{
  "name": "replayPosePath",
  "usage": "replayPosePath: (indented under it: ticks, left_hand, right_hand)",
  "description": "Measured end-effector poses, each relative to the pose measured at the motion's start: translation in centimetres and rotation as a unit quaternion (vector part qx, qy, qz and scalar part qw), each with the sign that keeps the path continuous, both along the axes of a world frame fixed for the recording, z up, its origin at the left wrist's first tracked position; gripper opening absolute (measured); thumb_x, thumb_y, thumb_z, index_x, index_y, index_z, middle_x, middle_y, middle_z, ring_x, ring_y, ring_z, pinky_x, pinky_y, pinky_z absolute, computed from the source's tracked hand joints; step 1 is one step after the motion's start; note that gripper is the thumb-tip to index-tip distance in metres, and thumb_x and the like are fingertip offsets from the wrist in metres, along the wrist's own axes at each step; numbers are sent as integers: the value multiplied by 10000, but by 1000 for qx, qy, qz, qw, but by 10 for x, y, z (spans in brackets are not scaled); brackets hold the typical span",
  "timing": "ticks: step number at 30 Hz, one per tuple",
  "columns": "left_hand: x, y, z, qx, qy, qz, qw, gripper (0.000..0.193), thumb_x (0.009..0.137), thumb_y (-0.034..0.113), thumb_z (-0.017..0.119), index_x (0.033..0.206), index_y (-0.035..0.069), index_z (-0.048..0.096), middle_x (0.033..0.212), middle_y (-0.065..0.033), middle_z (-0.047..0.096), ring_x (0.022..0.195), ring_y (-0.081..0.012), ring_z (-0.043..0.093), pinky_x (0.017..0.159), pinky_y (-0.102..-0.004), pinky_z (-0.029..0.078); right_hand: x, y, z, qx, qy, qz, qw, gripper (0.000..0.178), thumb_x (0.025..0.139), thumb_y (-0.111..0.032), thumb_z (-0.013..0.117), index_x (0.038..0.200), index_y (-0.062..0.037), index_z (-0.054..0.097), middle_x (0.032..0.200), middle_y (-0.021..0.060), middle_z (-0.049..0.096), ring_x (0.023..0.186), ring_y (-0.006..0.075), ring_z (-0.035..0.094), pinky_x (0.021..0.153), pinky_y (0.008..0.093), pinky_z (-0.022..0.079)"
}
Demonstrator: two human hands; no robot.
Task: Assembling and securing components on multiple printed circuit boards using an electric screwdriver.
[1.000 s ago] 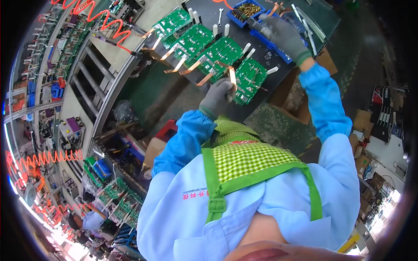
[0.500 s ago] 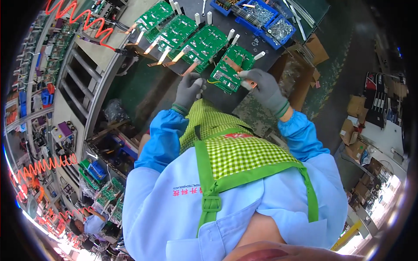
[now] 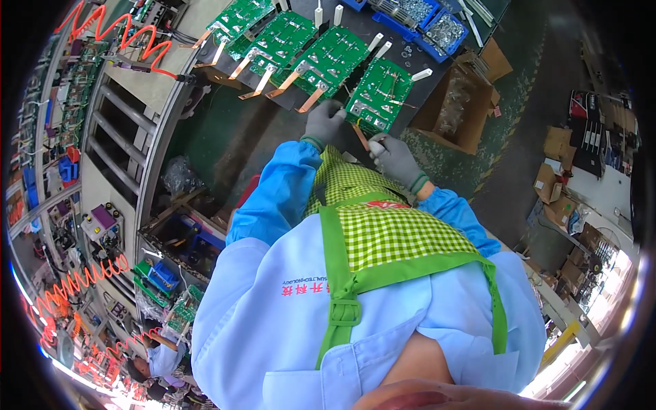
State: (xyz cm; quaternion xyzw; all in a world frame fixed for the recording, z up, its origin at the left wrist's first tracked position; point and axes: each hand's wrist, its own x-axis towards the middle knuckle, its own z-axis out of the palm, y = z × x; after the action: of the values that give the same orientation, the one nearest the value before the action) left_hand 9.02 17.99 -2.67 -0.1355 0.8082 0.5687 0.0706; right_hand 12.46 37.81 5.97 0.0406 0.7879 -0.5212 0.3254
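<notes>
Four green circuit boards stand in a slanted row on the dark bench. The rightmost circuit board (image 3: 380,94) lies closest to me, with white posts at its far edge. My right hand (image 3: 398,161), in a grey glove, is closed just below that board's near edge. It pinches a copper strip (image 3: 361,137) that slants up toward the board. My left hand (image 3: 324,123), also gloved in grey, is curled beside the board's left corner. Its fingertips are partly hidden, so what it holds cannot be made out. Copper strips (image 3: 313,98) stick out from the neighbouring circuit board (image 3: 333,60).
Blue bins (image 3: 444,35) of small metal hardware stand at the bench's far right, with loose washers (image 3: 408,52) beside them. An open cardboard box (image 3: 454,109) sits right of the bench. A red coiled hose (image 3: 160,51) hangs at the left, near a metal rail frame (image 3: 130,130).
My right hand has drawn down toward me with the copper strip, off the top of the rightmost board. My left hand has moved right, closer to that board. The view has shifted slightly.
</notes>
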Motion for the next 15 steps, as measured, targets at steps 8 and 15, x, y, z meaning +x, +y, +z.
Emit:
replayPosePath:
  ticks: [8,15]
  left_hand:
    - [-5,9,7,187,-36,-98,977,247,785,118,625,1005,10,594,853,-56,636,775,-115,593,693,-270,477]
    - [-11,4,-10,398,-56,-89,911,226,788,45,587,1007,-9,580,897,-29,606,788,-99,571,724,-245,476]
  right_hand:
    - [24,4,24,14,128,45,991,246,883,-260,524,909,-20,574,699,41,573,593,71,527,550,241,436]
    - [11,-25,23,58,191,-25,979,275,881,-287,533,918,-17,571,664,47,569,578,73,531,537,241,433]
